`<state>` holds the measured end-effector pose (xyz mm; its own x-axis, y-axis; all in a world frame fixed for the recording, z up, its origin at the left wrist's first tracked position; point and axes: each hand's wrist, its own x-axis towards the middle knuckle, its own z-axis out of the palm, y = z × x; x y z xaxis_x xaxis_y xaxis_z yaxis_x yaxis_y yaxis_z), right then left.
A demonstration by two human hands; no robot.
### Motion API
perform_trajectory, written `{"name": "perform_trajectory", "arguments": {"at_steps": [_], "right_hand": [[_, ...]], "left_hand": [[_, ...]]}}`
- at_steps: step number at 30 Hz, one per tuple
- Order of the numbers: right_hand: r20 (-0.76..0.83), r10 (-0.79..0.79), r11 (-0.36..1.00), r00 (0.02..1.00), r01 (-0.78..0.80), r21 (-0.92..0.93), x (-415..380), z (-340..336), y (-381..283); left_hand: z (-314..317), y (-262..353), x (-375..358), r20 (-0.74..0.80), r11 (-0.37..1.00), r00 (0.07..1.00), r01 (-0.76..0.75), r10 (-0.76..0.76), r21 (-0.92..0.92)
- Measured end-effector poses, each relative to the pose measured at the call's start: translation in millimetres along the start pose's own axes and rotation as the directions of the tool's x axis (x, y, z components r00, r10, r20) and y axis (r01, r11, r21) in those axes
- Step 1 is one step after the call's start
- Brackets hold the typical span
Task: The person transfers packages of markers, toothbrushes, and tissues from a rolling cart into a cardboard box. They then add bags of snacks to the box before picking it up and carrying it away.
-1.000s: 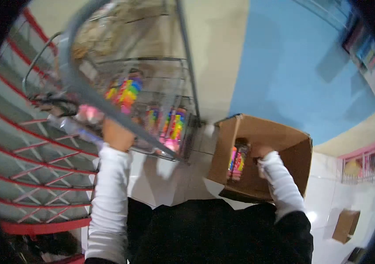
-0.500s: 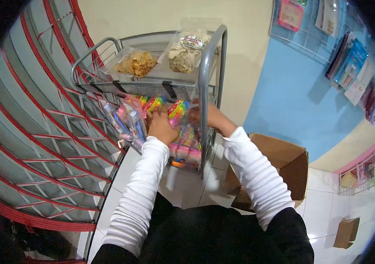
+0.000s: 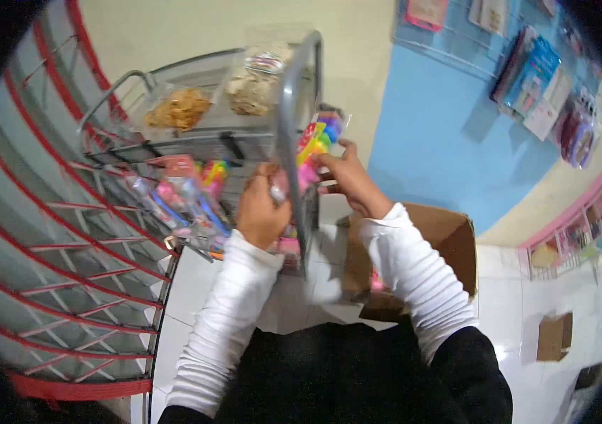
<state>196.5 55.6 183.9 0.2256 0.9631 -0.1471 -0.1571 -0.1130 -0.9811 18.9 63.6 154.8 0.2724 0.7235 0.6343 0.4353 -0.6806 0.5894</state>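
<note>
A clear packet of rainbow-coloured pieces (image 3: pixel 320 140) is tilted across the outside of the rack's right post. My right hand (image 3: pixel 357 182) grips its right side between thumb and fingers. My left hand (image 3: pixel 262 212) is closed at the packet's lower pink end, just left of the post, which partly hides that end. Beside my left hand on the wire rack (image 3: pixel 288 106), another rainbow packet (image 3: pixel 215 177) and several packets with blue and pink items (image 3: pixel 191 194) fill the lower tier.
Bags of brown snacks (image 3: pixel 179 109) and pale snacks (image 3: pixel 253 88) lie on the rack's top. Under my right forearm stands an open cardboard box (image 3: pixel 449 237) with something pink inside. A red folding gate (image 3: pixel 68 247) borders the left. Hanging goods (image 3: pixel 534 78) are at upper right.
The rainbow packet has come out of the lower tier, rightward past the post, with both hands on it. My right hand has moved out from behind the post. The view has shifted.
</note>
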Motion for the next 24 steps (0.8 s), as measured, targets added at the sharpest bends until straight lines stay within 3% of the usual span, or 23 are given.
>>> {"name": "perform_trajectory", "arguments": {"at_steps": [1,2,4,6,7,9,11,13,16,17,18,19,20,22,23,24], "right_hand": [[-0.003,-0.028,1.0,1.0,0.028,-0.003,-4,-23,0],[-0.008,-0.052,0.999,0.999,0.052,-0.006,-6,-42,2],[-0.037,-0.012,0.999,0.999,0.014,0.051,-6,-72,18],[0.248,0.117,0.941,0.962,-0.187,0.283,-2,-83,39],[0.309,0.134,0.963,0.942,-0.197,0.185,-1,-79,47],[0.293,0.169,0.952,0.941,-0.233,0.198,-3,-62,56],[0.298,0.211,0.936,0.931,-0.28,0.212,5,-42,68],[0.405,0.221,0.835,0.887,-0.386,0.391,15,-25,92],[0.327,0.227,0.897,0.917,-0.328,0.297,27,-24,122],[0.274,0.201,0.922,0.941,-0.276,0.271,22,-34,121],[0.137,0.239,0.905,0.961,-0.272,0.327,25,-45,134],[-0.003,0.28,0.888,0.96,-0.258,0.38,32,-51,154],[0.002,0.286,0.886,0.958,-0.265,0.38,38,-51,177],[-0.137,0.435,0.793,0.89,-0.306,0.526,50,-54,247],[-0.141,0.439,0.793,0.887,-0.309,0.525,60,-75,333],[-0.08,0.277,0.832,0.957,-0.197,0.518,92,-50,406]], "left_hand": [[3,4,2,0.016,0.992,1.0,-0.007,0.009,-0.128],[8,-4,-2,0.045,0.996,0.998,0.052,-0.048,-0.074],[21,-15,-6,0.081,0.989,0.997,0.021,-0.009,-0.146],[34,-19,-6,0.092,0.896,0.992,0.12,-0.089,-0.427],[30,-20,-5,0.107,0.894,0.991,0.124,-0.086,-0.431],[14,-17,0,0.439,0.94,0.887,0.263,-0.146,-0.218],[16,-19,0,0.455,0.917,0.879,0.292,-0.144,-0.272],[18,-23,-4,0.481,0.89,0.864,0.329,-0.149,-0.316],[22,-25,-8,0.366,0.906,0.923,0.252,-0.119,-0.341],[24,-21,-8,0.23,0.942,0.964,0.192,-0.13,-0.274],[26,-19,-9,0.09,0.97,0.988,0.141,-0.125,-0.197],[27,-22,-10,0.057,0.977,0.994,0.107,-0.098,-0.183],[28,-22,-11,0.059,0.977,0.993,0.113,-0.104,-0.178],[29,-16,-10,0.01,0.992,0.995,0.095,-0.095,-0.086],[30,-15,-10,0.012,0.991,0.995,0.1,-0.099,-0.09],[31,-14,-10,0.012,0.994,0.995,0.096,-0.095,-0.044]]}}
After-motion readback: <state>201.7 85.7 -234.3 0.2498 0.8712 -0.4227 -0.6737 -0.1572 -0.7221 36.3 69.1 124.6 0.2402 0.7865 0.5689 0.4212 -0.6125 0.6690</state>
